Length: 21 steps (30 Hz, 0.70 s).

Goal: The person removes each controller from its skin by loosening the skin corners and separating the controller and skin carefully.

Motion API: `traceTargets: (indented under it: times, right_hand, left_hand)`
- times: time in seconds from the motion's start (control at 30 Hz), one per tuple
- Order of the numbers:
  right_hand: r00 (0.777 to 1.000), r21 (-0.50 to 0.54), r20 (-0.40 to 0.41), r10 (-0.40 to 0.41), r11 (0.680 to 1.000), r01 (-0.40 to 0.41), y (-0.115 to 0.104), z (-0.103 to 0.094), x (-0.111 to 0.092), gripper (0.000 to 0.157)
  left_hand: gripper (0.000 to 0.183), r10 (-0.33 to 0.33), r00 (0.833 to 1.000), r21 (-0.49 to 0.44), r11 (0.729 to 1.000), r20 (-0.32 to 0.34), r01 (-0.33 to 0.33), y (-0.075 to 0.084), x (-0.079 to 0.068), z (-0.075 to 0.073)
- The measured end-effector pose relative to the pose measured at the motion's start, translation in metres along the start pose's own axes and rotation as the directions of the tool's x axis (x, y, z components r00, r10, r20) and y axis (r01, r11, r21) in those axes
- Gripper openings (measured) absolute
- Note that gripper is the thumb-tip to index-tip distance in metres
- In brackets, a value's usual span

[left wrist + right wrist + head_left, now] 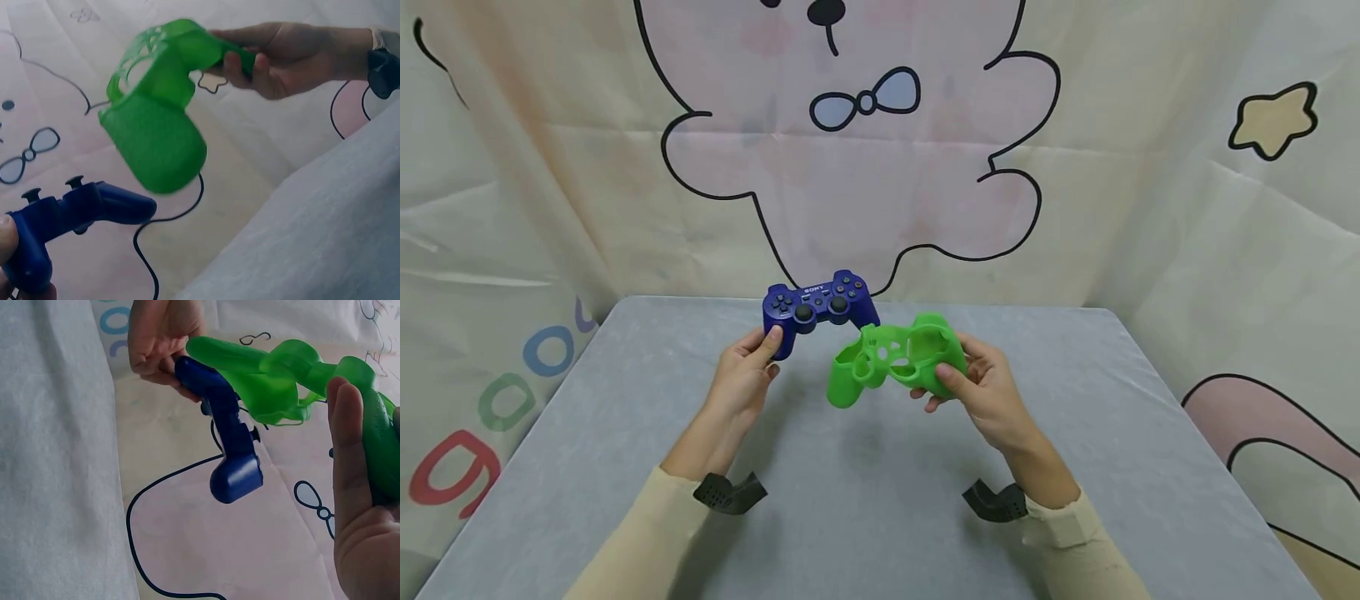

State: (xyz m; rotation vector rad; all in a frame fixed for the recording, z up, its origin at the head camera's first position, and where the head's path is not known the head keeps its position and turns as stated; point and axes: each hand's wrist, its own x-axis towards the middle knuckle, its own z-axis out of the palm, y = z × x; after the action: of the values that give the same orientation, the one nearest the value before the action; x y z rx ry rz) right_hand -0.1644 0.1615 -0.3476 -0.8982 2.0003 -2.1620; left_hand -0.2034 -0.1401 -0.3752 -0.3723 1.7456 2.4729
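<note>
A blue game controller with dark thumbsticks is held up over the table by my left hand, thumb on top of its left grip. My right hand pinches the right grip of a green silicone controller cover, which is hollow with cut-out holes. In the head view the cover overlaps the controller's right grip. The left wrist view has the cover above and to the right of the controller. The right wrist view shows the controller side-on, with the cover's far grip crossing near it.
A grey-blue cloth covers the table below both hands. Behind its far edge hangs a pale curtain printed with a cartoon figure, and more printed cloth stands at both sides. Each wrist wears a black strap mount.
</note>
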Motion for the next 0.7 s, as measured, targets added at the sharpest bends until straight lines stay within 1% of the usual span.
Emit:
traceTargets:
  times: [0.13,0.2,0.27,0.37,0.6,0.7]
  right_hand:
    - [1.000,-0.002,-0.006,-0.003,1.000,0.003,0.000,-0.002,-0.002,0.038]
    - [1.000,0.001,-0.007,-0.005,1.000,0.006,0.000,-0.003,-0.002,0.038]
    - [1.000,0.009,-0.006,-0.004,1.000,0.004,0.000,-0.003,-0.002,0.037]
    - [1.000,0.014,-0.001,-0.007,1.000,0.007,0.000,-0.003,-0.003,0.037]
    - [1.000,0.014,-0.011,-0.009,1.000,0.009,-0.002,-0.004,-0.003,0.036]
    - [1.000,0.013,-0.012,-0.011,1.000,0.011,-0.003,-0.004,-0.003,0.037]
  left_hand:
    - [0.027,-0.023,0.999,-0.077,0.997,0.026,0.025,-0.004,0.013,0.001]
    - [0.025,-0.029,0.999,-0.091,0.995,0.042,0.033,-0.006,0.018,0.002]
    - [0.028,-0.034,0.998,-0.085,0.996,0.049,0.038,-0.008,0.023,0.003]
    - [0.032,-0.042,0.998,-0.051,0.998,0.043,0.044,-0.010,0.030,0.006]
    - [0.025,-0.054,0.999,-0.019,0.998,0.001,0.054,-0.018,0.051,0.016]
    - [0.034,-0.056,0.998,0.001,0.998,-0.016,0.056,-0.023,0.058,0.020]
